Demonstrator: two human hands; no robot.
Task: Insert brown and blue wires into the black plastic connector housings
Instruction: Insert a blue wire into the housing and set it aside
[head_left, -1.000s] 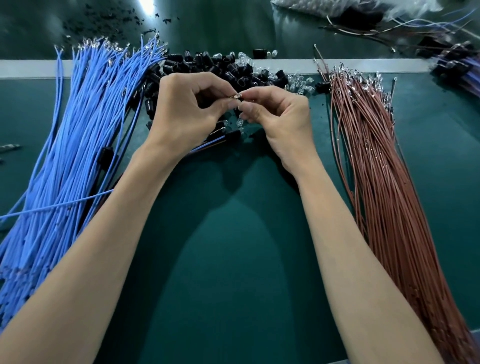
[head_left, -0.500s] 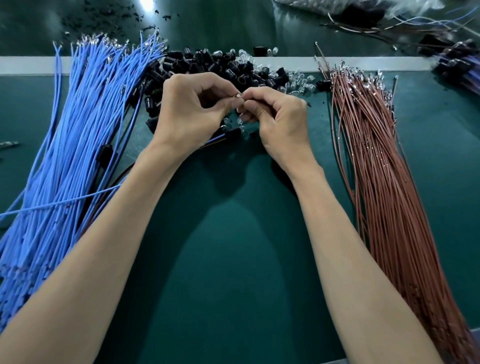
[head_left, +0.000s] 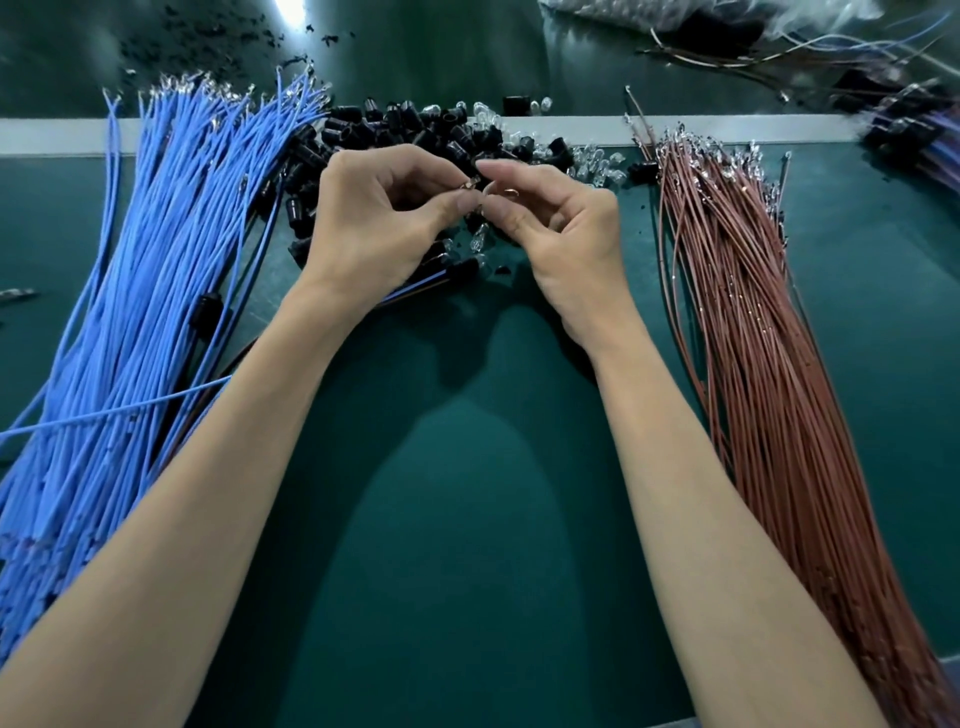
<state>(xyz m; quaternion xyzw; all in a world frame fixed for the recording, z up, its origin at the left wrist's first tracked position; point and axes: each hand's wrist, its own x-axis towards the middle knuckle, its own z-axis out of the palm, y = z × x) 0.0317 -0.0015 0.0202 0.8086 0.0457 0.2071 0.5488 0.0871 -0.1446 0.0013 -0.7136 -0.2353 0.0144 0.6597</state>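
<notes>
- Pinched in the left hand, over the heap of black housings: a copper-coloured wire end. Cannot tell whether a housing is held too.
- Pinched in the right hand, just beside it: another small copper-coloured piece.
- On the desk, blue wires fanned at left, brown wires at right.
- Likely trouble: a terminal bent or half-seated from a skewed push. Could also slip into the heap from so slight a grip.
</notes>
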